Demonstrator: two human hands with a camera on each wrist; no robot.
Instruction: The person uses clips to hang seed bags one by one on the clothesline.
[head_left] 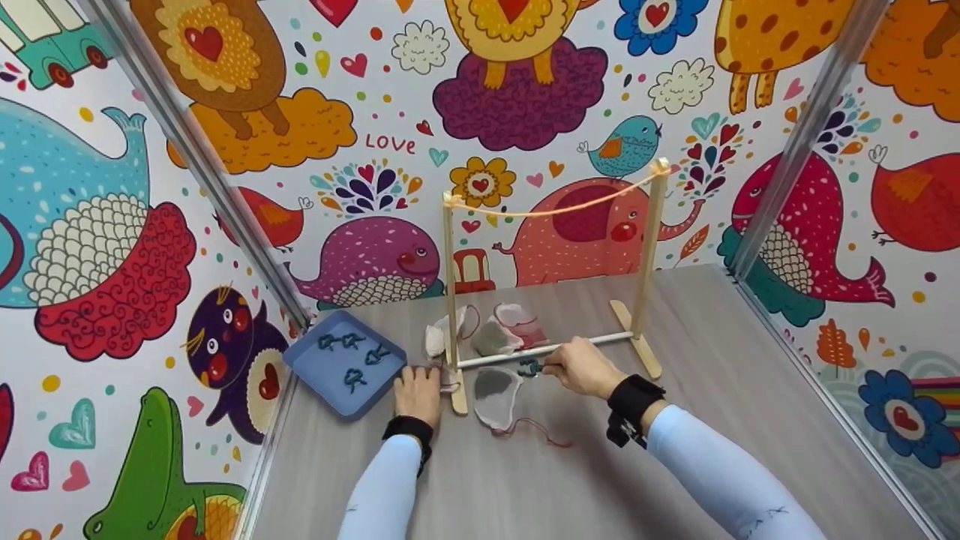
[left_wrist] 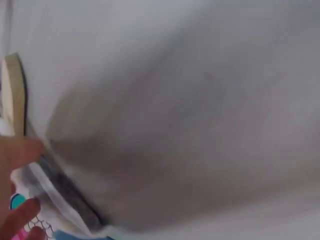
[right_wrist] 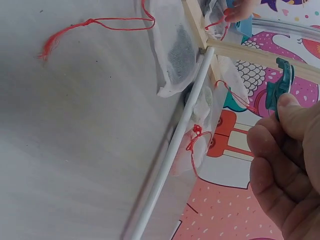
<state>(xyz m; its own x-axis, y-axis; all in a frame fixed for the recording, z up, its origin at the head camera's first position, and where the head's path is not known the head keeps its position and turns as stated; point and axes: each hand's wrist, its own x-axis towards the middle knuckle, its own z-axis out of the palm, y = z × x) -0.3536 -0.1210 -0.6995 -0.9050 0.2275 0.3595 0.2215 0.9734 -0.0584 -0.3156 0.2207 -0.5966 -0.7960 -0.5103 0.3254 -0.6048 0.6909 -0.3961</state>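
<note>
My right hand (head_left: 589, 367) pinches a dark green clothespin (right_wrist: 283, 85) between thumb and fingers, close to the white rod of a small wooden rack. My left hand (head_left: 418, 394) is down at the table between the blue tray and the rack's left foot. Its thumb and fingers are around a small pale drawstring pouch (left_wrist: 57, 197), partly hidden by the hand. A grey-and-white pouch (head_left: 497, 397) with a red cord lies in front of the rod. Several more pouches, among them a grey one (head_left: 495, 337), lie behind it.
A blue tray (head_left: 300, 360) at the left holds several green clothespins (head_left: 354, 379). An orange cord (head_left: 555, 212) sags between the rack's wooden posts (head_left: 649, 255). The white rod (head_left: 600, 340) joins them low down. Patterned walls (head_left: 360, 187) enclose the grey table (head_left: 720, 420).
</note>
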